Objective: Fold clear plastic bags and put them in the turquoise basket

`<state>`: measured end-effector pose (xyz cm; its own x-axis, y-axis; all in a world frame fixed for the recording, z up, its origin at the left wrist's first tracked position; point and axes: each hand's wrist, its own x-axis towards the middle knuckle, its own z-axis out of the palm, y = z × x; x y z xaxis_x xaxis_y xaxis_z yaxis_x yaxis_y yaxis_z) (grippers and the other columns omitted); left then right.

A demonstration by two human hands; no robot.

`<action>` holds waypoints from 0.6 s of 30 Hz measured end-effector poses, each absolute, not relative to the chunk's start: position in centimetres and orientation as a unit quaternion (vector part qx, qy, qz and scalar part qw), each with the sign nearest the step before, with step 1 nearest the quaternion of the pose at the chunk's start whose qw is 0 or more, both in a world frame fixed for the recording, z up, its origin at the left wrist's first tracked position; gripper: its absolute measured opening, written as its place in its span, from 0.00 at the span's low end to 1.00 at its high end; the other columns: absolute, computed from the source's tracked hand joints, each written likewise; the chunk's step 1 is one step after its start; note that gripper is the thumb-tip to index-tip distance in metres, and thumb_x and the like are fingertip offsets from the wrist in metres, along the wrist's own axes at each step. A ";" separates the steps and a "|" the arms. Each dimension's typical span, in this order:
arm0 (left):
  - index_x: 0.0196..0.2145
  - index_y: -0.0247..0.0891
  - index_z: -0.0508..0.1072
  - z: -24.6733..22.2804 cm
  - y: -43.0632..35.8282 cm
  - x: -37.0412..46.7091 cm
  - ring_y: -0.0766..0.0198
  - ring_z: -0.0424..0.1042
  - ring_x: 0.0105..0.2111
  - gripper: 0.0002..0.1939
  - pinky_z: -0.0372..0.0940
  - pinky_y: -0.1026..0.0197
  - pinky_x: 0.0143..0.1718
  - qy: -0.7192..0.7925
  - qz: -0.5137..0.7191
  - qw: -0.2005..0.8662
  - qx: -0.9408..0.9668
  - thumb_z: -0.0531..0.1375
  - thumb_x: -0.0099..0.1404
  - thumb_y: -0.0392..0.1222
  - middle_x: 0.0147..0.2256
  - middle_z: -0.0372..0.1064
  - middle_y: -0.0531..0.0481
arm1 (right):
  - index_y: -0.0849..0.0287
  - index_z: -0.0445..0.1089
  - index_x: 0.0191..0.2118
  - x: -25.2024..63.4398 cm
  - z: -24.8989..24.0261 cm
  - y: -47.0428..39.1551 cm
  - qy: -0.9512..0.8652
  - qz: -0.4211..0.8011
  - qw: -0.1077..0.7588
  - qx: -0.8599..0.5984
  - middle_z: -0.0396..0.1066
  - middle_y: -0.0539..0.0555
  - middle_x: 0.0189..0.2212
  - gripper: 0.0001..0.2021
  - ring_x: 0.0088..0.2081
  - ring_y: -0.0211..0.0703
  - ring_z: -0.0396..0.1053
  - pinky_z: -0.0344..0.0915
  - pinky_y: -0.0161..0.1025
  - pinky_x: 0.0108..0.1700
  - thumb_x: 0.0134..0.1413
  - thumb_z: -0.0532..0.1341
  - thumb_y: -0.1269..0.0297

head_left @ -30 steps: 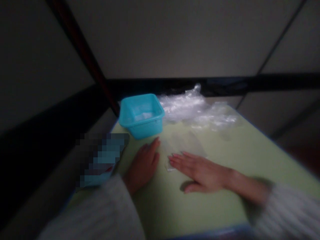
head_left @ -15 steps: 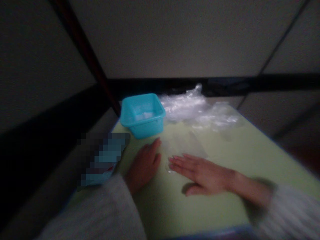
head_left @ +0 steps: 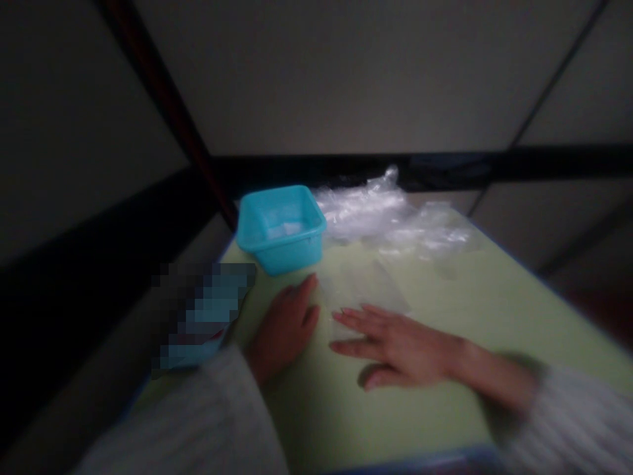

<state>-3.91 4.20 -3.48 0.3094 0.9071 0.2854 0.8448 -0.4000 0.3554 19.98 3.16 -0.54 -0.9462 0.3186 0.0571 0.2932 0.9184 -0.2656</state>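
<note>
A thin, clear plastic bag (head_left: 366,280) lies flat on the pale green tabletop, in dim light. My right hand (head_left: 395,346) is palm down with its fingers spread, the fingertips over the near part of the bag. To the left of the bag, my left hand (head_left: 287,323) rests with its index finger stretched out towards the bag's left edge and its thumb apart. Nothing shows in either hand. Whether the left fingertip touches the bag I cannot tell.
A turquoise plastic basket (head_left: 291,254) with some whitish pieces inside stands beyond my left hand. Crumpled clear plastic bags (head_left: 370,211) lie at the back of the table (head_left: 494,310). A blurred-out bluish object (head_left: 212,310) is at the left edge. Walls close in behind.
My right hand's fingers have spread apart, with one finger moved down towards me, away from the others. My left hand and the bag stay in place.
</note>
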 end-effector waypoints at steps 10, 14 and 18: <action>0.59 0.32 0.53 -3.4 4.0 -3.8 0.51 0.55 0.59 0.24 0.53 0.43 0.59 0.532 0.241 0.039 0.811 0.48 0.66 0.37 0.59 0.55 0.36 | 0.63 0.31 0.67 22.3 -0.3 4.7 -0.971 0.126 0.085 -0.186 0.34 0.61 0.66 0.37 0.66 0.46 0.33 0.35 0.50 0.65 0.61 0.50 0.50; 0.61 0.31 0.51 -2.4 3.4 -3.0 0.55 0.46 0.63 0.26 0.44 0.47 0.63 0.465 0.192 0.060 0.862 0.48 0.66 0.37 0.63 0.48 0.38 | 0.62 0.28 0.66 23.9 -0.7 5.5 -0.965 0.117 0.073 -0.223 0.34 0.61 0.66 0.38 0.66 0.48 0.33 0.34 0.52 0.65 0.62 0.50 0.50; 0.63 0.33 0.48 -1.6 2.9 -2.5 0.58 0.41 0.64 0.28 0.41 0.51 0.64 0.348 0.115 0.107 0.924 0.50 0.68 0.41 0.65 0.42 0.42 | 0.62 0.24 0.66 24.3 -1.4 5.4 -0.965 0.127 0.056 -0.222 0.33 0.62 0.66 0.40 0.66 0.49 0.32 0.35 0.55 0.65 0.61 0.50 0.48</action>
<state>-2.55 2.93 -1.65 0.7309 0.6684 0.1379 0.6192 -0.7344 0.2778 24.28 5.39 -1.37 -0.8952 0.4426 0.0522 0.4140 0.8692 -0.2704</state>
